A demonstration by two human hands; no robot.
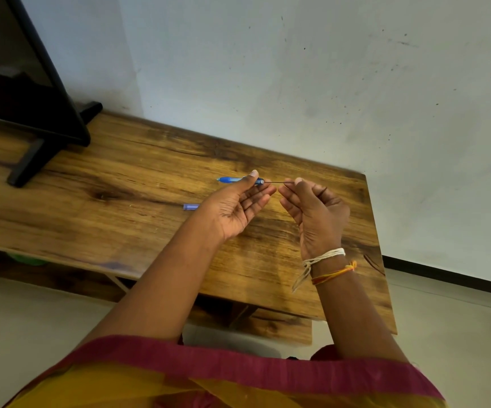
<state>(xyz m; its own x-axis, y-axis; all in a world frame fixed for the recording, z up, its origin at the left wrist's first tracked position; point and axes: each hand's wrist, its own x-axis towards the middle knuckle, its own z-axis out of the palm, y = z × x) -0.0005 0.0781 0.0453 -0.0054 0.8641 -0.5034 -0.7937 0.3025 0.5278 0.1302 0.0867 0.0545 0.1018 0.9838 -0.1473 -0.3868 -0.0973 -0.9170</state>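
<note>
Over the brown wooden surface [150, 172] I see the left hand [235, 207] pinching a blue plastic pen barrel [229, 179] and the right hand [315, 213] pinching its thin dark refill [279, 182], which I fear bends if they misalign.

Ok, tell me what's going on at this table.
A person works over a wooden table. The left hand holds a blue pen, and the right hand pinches a thin refill sticking out of its end. A small blue cap lies on the table near the left wrist.
</note>
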